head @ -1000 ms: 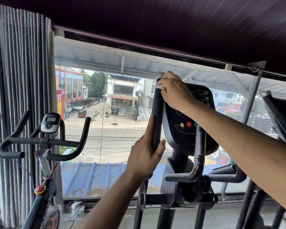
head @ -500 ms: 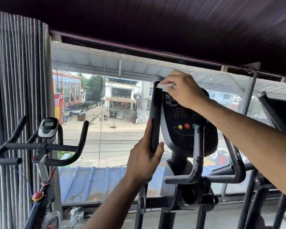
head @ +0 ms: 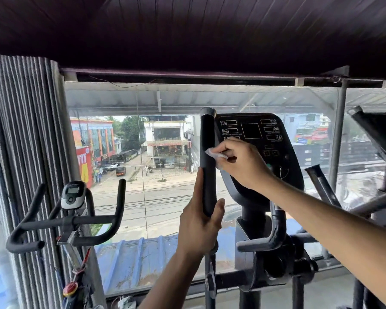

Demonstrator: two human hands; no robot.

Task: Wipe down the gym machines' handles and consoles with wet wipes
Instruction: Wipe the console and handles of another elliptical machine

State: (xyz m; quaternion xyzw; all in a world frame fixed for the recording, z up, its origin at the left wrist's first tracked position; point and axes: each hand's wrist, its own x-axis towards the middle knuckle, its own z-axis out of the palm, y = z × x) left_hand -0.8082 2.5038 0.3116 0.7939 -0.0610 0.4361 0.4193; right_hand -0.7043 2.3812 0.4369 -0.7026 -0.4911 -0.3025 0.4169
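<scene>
Bike (head: 71, 217) stands far left, apart. Your left hand (head: 198, 226) grips the upright handle (head: 207, 157) low down. Your right hand (head: 243, 166) pinches the wipe (head: 215, 154) against its midsection, covering the console's (head: 254, 141) lower left.

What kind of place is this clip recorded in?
Most likely a gym on an upper floor: an elliptical trainer's console and upright handle, a spin bike beside it, and a window overlooking a street.
</scene>
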